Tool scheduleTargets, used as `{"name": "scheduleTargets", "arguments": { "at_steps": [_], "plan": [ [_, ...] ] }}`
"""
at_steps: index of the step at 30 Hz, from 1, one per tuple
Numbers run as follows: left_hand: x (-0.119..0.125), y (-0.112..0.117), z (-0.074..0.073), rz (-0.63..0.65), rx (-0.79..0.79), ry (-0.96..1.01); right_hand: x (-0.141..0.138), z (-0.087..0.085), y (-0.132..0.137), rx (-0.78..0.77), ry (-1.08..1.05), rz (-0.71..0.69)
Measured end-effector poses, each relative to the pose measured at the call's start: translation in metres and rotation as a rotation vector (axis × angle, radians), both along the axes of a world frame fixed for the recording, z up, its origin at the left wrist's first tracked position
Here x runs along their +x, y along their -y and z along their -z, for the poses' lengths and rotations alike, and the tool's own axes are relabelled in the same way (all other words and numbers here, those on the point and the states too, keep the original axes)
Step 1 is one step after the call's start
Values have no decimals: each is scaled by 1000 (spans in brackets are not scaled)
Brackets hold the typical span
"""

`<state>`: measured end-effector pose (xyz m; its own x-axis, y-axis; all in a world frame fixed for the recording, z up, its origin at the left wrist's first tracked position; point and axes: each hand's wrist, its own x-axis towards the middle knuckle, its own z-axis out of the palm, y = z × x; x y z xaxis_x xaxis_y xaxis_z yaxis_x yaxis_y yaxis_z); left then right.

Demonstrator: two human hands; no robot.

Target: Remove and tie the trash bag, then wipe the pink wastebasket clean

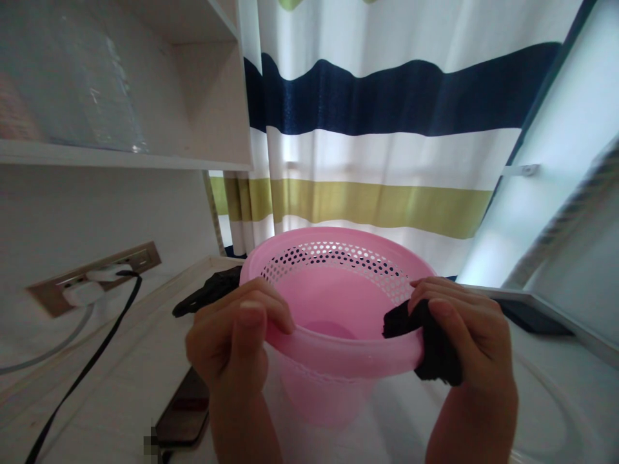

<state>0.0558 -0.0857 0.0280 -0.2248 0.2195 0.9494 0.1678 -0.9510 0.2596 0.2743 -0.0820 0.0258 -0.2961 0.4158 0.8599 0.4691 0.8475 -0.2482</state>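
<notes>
Clasping black material (441,354) over basket rim (338,351)

- L hand (232,338) was bare, w/ slim fingers & softly rounded knuckles.
- L thumb (249,328) had a blunt, rounded tip; its nail looked short.
- L forearm (244,428) was bare up to btm edge of view.
- R hand (476,332) was bare too, build abt same as L.
- R thumb (452,325) was likewise round-tipped, nail short.
- R forearm (471,428) was bare, smooth; fine detail was too dim to tell.
</notes>
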Motion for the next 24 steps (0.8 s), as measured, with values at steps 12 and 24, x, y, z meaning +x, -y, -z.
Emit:
{"name": "scheduleTargets", "arguments": {
  "at_steps": [12, 24],
  "plan": [
    [-22, -34, 2, 133, -7, 251, 11, -2, -12, -71, -172, -90],
    [-25, -53, 11, 164, 79, 301, 10, 7, -26, 0, -328, -141]
  ]
}}
